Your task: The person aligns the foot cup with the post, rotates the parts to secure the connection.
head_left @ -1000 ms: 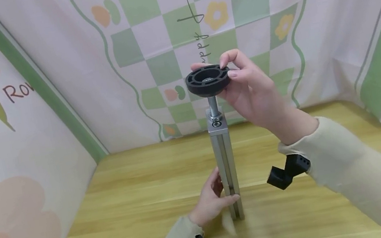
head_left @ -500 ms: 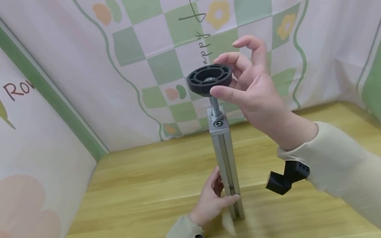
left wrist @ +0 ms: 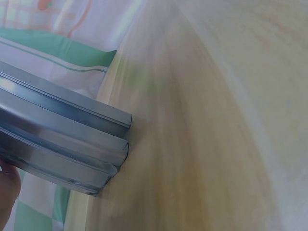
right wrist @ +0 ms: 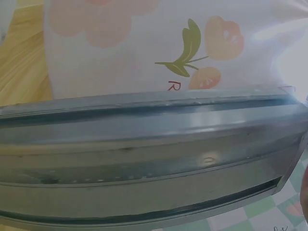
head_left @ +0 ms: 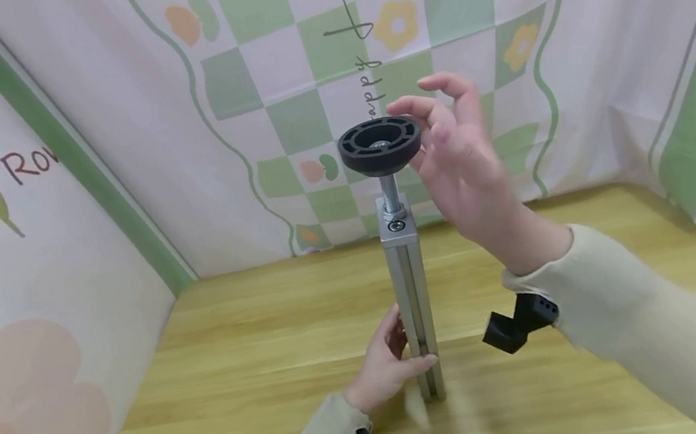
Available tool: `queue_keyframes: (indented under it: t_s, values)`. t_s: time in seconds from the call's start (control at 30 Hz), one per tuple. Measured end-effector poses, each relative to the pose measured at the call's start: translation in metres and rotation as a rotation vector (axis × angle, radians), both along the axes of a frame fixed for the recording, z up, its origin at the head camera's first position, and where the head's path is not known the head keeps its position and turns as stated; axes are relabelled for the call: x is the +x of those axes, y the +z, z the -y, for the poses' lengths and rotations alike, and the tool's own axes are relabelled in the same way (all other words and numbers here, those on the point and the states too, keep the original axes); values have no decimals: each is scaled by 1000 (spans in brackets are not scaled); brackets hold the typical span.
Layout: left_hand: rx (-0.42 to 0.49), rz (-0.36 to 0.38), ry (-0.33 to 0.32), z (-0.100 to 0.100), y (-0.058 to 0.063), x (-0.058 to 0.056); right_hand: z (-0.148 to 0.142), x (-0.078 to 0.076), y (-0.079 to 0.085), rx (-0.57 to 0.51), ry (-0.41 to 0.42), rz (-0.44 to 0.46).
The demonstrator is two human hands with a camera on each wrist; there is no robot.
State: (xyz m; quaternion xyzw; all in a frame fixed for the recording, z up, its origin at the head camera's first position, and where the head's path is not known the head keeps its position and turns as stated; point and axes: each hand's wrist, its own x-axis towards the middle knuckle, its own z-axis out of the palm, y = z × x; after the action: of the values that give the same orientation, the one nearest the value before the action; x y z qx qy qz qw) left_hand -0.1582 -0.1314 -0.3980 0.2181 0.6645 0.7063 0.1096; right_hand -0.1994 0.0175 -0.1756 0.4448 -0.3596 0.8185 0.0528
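In the head view an aluminium profile (head_left: 413, 305) stands upright on the wooden table. A silver end plate (head_left: 398, 233) caps it, and a threaded rod (head_left: 390, 195) with a nut rises from the plate. On the rod sits a levelling foot's black round base (head_left: 382, 154), ribbed face up. Low on the profile, my left hand (head_left: 382, 369) grips it, thumb across the front. My right hand (head_left: 458, 161) is at the base's right rim, fingers spread and loosely bent, thumb away from the rim. The left wrist view shows the profile's lower end (left wrist: 62, 134) at the tabletop.
The wooden table (head_left: 258, 337) runs back to a hanging cloth (head_left: 274, 54) with green checks and flowers. Printed cloth (head_left: 40, 258) also hangs on the left and right sides. Each sleeve carries a black wrist mount (head_left: 518, 323).
My right hand has let go of the base's rim; its fingers have spread and its thumb has swung across the front, then back. The left hand and profile stay in place.
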Motion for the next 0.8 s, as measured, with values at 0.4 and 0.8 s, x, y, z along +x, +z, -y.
queue_keyframes:
  t_s: [0.4, 0.8]
  values:
    - [5, 7, -9, -2, 2, 0, 1, -28, 13, 246, 422, 64]
    - [-5, -34, 8, -5, 1, -1, 1, -26, 15, 273, 554, 126]
